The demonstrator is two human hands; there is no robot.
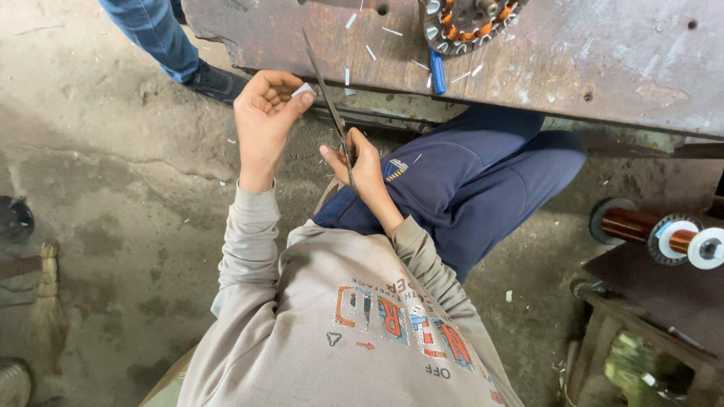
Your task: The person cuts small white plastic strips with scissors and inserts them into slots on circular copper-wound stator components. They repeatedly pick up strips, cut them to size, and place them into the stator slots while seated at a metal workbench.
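Left hand (265, 113) is raised near the bench (588, 60) edge, thumb and fingers pinching a small white paper strip (303, 90). Right hand (360, 162) is closed around the handles of long scissors (326, 94), blades pointing up toward the strip and partly over the bench edge; whether the blades are parted I cannot tell.

The strip looks light, thin and floppy, easy to crease or drop, so a pinch at one end with the free end toward the blades seems the best hold. The scissors look stiff metal, sharp at the tip, best taken by the handles only.

On the rusty metal bench lie more white paper slips (369, 53), a blue pen-like stick (437, 71) and a round motor part with copper windings (471, 22). At right, a spool of copper wire (656, 234) with white end caps. A broom (45, 301) lies at left on the concrete floor (113, 188). Another person's jeans leg and dark shoe (215, 81) stand at top left. No readable labels worth noting except a print on the grey shirt (392, 316).
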